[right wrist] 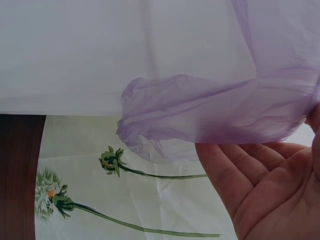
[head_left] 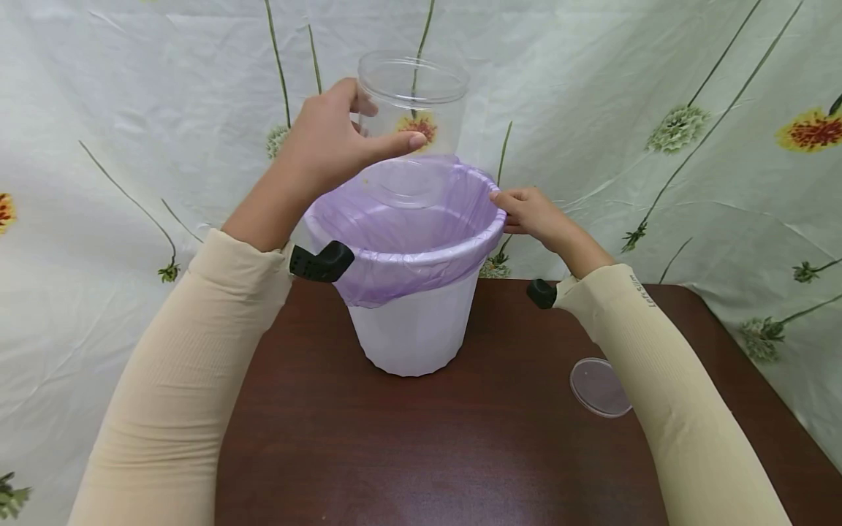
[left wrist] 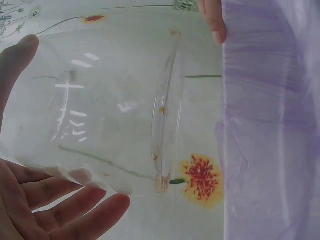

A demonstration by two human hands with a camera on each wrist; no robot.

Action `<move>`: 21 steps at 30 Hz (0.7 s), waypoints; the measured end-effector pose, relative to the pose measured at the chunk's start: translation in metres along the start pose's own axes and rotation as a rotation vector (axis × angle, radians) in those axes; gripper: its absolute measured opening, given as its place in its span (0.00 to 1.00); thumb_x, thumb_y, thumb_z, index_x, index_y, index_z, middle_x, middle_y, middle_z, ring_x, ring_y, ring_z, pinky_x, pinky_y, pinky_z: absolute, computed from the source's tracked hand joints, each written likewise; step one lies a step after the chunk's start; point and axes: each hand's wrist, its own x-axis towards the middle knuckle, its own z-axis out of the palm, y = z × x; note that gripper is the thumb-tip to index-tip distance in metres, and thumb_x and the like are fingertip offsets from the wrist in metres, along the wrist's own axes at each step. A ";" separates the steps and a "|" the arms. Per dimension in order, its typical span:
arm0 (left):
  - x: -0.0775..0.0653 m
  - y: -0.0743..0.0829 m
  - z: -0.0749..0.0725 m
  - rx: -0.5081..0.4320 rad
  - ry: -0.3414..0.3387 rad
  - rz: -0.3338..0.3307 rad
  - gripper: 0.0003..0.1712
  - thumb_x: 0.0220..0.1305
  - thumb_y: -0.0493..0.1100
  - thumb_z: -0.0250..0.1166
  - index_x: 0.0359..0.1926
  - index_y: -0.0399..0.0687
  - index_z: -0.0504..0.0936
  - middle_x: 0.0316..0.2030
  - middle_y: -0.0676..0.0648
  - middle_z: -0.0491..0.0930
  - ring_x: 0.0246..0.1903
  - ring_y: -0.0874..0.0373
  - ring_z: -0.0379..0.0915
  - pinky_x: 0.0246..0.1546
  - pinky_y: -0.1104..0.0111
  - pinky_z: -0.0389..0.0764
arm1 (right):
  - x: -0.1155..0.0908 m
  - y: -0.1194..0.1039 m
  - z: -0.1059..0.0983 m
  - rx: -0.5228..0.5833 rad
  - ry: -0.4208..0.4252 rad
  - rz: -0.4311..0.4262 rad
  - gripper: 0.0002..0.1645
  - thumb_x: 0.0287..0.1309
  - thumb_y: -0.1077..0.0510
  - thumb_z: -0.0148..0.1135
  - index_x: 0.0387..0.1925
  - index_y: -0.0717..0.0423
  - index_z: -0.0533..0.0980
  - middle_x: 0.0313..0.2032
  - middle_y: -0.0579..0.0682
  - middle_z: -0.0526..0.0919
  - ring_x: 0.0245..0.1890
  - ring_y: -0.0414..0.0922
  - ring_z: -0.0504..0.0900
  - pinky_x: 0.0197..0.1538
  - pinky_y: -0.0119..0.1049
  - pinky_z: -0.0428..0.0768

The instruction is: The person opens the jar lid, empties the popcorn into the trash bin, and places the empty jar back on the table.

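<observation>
My left hand (head_left: 329, 139) grips a clear plastic jar (head_left: 441, 120) by its side, thumb across the near face and fingers behind. The jar is held over the mouth of a white trash can (head_left: 411, 336). Small brown crumbs cling to the end of the jar (left wrist: 112, 100) nearest the can in the left wrist view. A purple trash bag (head_left: 421, 263) lines the can and folds over its rim. On the right side, my right hand (head_left: 536, 215) pinches the bag-covered rim; its fingers (right wrist: 250, 165) lie under the bag's loose edge in the right wrist view.
A round clear lid (head_left: 598, 387) lies on the dark brown table (head_left: 408, 453), partly behind the right forearm. A flower-printed cloth (head_left: 579, 88) hangs behind the table. Beige sleeves cover both forearms, with a black wrist camera (head_left: 322, 261) on the left one.
</observation>
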 end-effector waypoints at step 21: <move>-0.048 0.025 0.028 -0.271 -0.145 0.290 0.42 0.42 0.61 0.69 0.57 0.50 0.65 0.50 0.55 0.72 0.45 0.64 0.70 0.34 0.69 0.76 | 0.025 0.026 -0.011 -0.165 0.053 -0.189 0.21 0.61 0.48 0.50 0.45 0.58 0.76 0.35 0.49 0.78 0.35 0.42 0.73 0.40 0.35 0.72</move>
